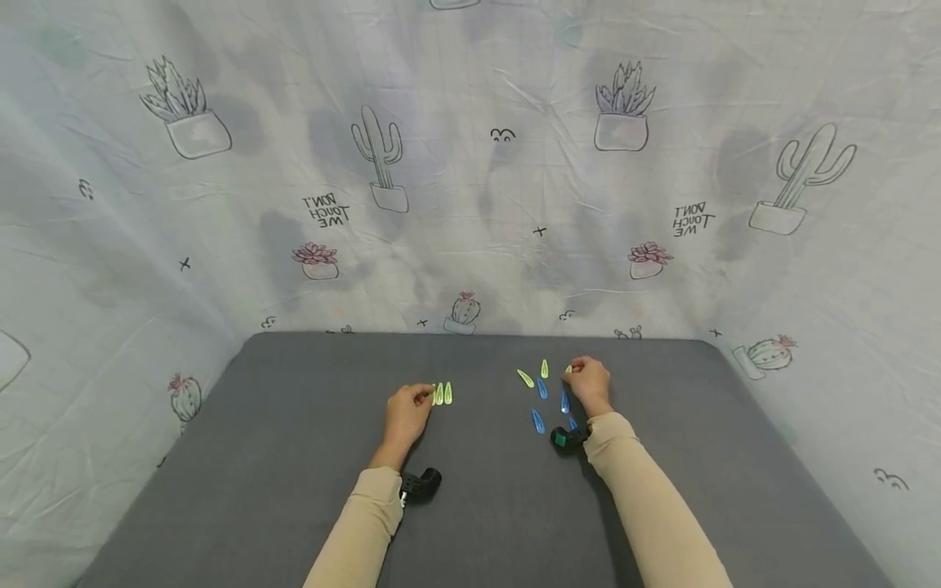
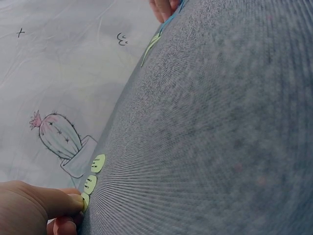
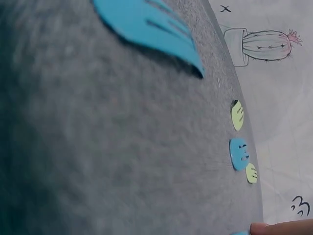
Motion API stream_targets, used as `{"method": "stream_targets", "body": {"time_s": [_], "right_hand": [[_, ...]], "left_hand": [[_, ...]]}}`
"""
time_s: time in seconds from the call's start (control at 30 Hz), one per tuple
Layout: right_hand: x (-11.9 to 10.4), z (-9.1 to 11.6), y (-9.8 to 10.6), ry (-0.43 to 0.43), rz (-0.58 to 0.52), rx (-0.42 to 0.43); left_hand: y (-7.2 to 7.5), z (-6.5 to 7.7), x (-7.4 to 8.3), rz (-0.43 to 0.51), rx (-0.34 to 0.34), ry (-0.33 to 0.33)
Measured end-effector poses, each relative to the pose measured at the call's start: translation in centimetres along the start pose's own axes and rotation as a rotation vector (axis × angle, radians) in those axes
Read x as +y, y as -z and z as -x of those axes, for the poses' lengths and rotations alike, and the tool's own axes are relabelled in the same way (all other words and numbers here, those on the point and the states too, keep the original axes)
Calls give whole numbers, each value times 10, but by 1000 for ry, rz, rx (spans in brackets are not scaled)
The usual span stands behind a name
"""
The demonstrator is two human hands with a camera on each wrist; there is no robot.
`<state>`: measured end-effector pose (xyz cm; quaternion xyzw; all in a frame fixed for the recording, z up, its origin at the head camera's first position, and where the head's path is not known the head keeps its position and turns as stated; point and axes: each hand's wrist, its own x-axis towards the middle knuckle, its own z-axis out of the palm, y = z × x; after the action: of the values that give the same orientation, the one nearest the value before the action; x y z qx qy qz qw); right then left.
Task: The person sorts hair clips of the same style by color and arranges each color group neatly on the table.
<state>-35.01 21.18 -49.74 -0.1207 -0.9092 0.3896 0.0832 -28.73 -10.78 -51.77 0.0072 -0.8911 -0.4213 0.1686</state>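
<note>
Clearly, my head view shows both beige-sleeved forearms [image 1: 662,506] reaching across the dark grey table [image 1: 485,514]; the left hand [image 1: 404,418] pinches the leftmost yellow-green teardrop clip [image 1: 433,398] of a row, while the right hand [image 1: 590,384] pinches another yellow-green clip [image 1: 568,370]. My left wrist view shows thumb and fingers closed on that row's nearest clip. My right wrist view catches one fingertip [image 3: 259,228], grip untellable, below a large blue teardrop clip [image 3: 151,29].

On the table [image 1: 485,506], a row of hair clips [image 1: 439,394] runs rightward from the left hand [image 1: 407,415] — more clips [image 1: 541,388] lie scattered just left of the right hand [image 1: 590,384].
</note>
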Motion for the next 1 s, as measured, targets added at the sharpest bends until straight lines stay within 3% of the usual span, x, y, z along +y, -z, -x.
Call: {"method": "stream_targets", "body": {"time_s": [0.73, 1.0], "right_hand": [[8, 5, 12, -112, -219, -73], [6, 6, 13, -134, -395, -133]], "left_hand": [[-3, 3, -2, 12, 5, 12], [0, 0, 0, 14, 13, 4]]}}
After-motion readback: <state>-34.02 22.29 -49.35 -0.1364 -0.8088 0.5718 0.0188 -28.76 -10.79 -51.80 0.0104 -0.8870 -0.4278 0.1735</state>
